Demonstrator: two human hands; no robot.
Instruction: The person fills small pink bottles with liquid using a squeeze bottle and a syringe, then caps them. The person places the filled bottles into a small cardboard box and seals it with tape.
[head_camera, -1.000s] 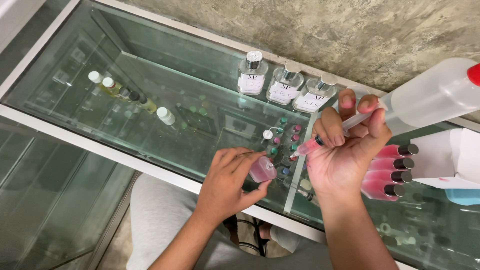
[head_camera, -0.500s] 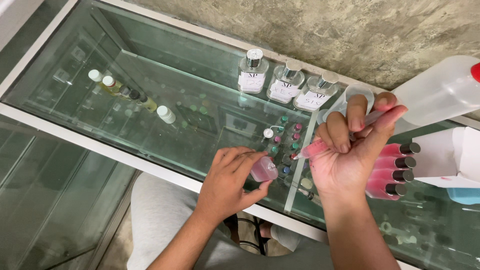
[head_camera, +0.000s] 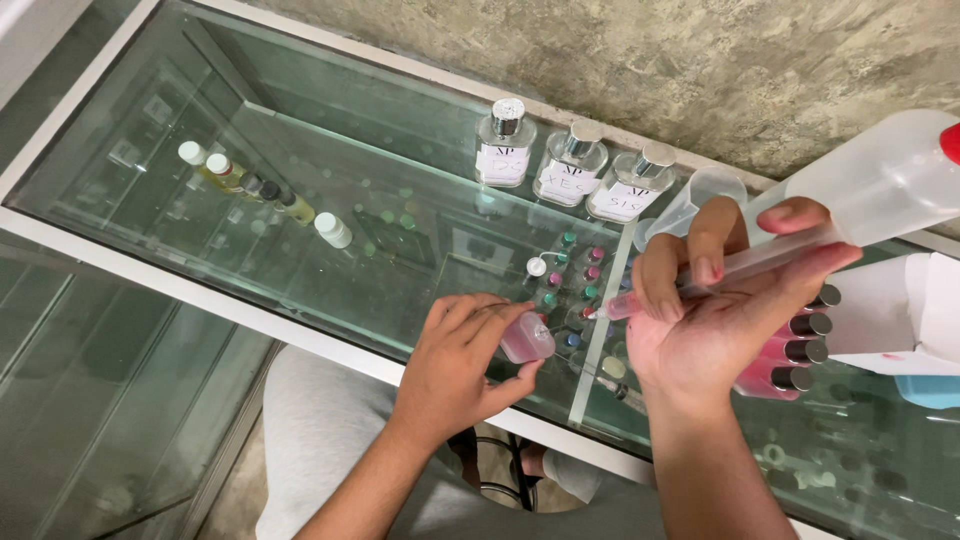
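Left hand (head_camera: 455, 365): fingers curled around small pink bottle (head_camera: 526, 338), holding it upright on glass top (head_camera: 300, 230), mouth toward syringe tip.

Right hand (head_camera: 715, 320): fingers closed around syringe (head_camera: 745, 265), thumb at the plunger end, index and middle finger over the barrel. Syringe slanted, tip low and left, just above and right of pink bottle; pink liquid visible at tip end; whether tip touches bottle, cannot tell.

Glass top: part of white-framed display counter (head_camera: 200, 285), shelf and small items visible below through the glass.

Three square perfume bottles (head_camera: 570, 170): silver caps, white labels, standing in a row at the far edge, close together.

Beaker (head_camera: 700, 195): clear plastic, behind right hand, just right of perfume bottles.

Large jug (head_camera: 880, 180): translucent, red cap at right edge of view, lying tilted above right hand.

Pink vials (head_camera: 790, 350): dark caps, stacked on their sides, just right of right hand, partly hidden by it.

White box (head_camera: 900, 315): right edge, beside vials; blue item (head_camera: 925, 390) under it.

Small coloured-cap vials (head_camera: 570, 285): cluster between the two hands, green, pink and blue caps.

Row of small bottles (head_camera: 245, 180): white and dark caps, yellowish contents, far left, well apart from hands.

White-capped vial (head_camera: 333, 230): alone, right of that row.

Grey-clad knees (head_camera: 310, 430): under the counter, near edge.
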